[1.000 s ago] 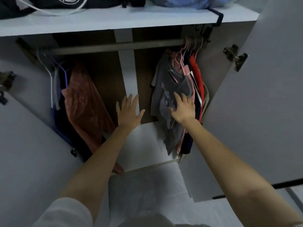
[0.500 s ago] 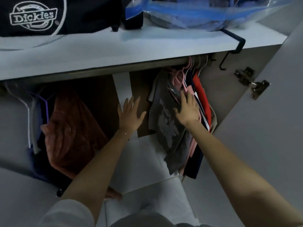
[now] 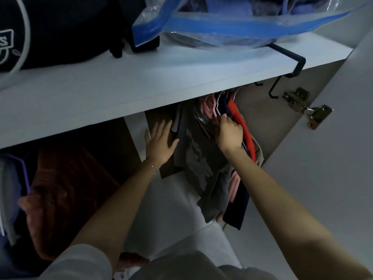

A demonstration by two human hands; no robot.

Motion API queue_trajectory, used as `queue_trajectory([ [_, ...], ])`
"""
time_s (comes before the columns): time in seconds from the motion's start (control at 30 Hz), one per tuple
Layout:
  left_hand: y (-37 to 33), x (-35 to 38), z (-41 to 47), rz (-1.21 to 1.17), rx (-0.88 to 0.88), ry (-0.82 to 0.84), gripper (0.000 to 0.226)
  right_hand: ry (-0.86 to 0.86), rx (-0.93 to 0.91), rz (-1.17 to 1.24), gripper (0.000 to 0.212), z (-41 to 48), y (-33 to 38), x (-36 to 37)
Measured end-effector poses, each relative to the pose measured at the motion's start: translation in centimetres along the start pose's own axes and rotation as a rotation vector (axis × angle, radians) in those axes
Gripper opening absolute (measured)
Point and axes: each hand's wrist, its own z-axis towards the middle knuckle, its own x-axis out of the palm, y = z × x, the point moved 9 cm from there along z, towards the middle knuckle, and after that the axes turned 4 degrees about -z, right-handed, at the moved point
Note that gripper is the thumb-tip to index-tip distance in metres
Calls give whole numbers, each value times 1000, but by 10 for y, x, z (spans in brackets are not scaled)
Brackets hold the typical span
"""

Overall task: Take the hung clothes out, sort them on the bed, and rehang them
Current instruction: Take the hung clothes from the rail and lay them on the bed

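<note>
Up high, a wide white shelf (image 3: 141, 83) is seen across the wardrobe, and the open door (image 3: 323, 188) is seen on the right. A big black bag (image 3: 60, 27) and a blue plastic bag (image 3: 242, 21) are kept on the shelf. Under it, on the right, the hung clothes (image 3: 214, 178) are packed close together. A grey shirt (image 3: 197, 158) is found at the front of the bunch, and a red top (image 3: 245, 136) is tucked further right. A brown cloth (image 3: 66, 188) is hung well apart on the left. The rail is hidden by the shelf.

The left hand (image 3: 160, 144) is held flat just beside the grey shirt, with its fingers (image 3: 159, 128) spread; whether the shirt is touched cannot be told. The right hand (image 3: 229, 132) is pushed into the tops of the clothes, and its fingers are curled round them near the pink hangers (image 3: 207, 107).

The clothes can be taken as soft, light and floppy, so they would slip and sag if grabbed low down. The hangers are likely stiff and a bit slippery. A good hold would be made up by the hooks, with the bunch squeezed together and lifted off the rail.
</note>
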Motion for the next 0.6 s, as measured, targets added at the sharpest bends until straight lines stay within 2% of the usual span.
queue_trajectory([
  [0.1,-2,-2,9,-26,20,-18,67,4,42,109,29,7,-3,-7],
  [0.3,-10,-9,20,-90,87,-54,69,-70,158,318,31,-1,-10,-23],
  [0.6,-28,-14,30,-191,197,-14,71,-154,140,328,25,-14,-21,-58],
])
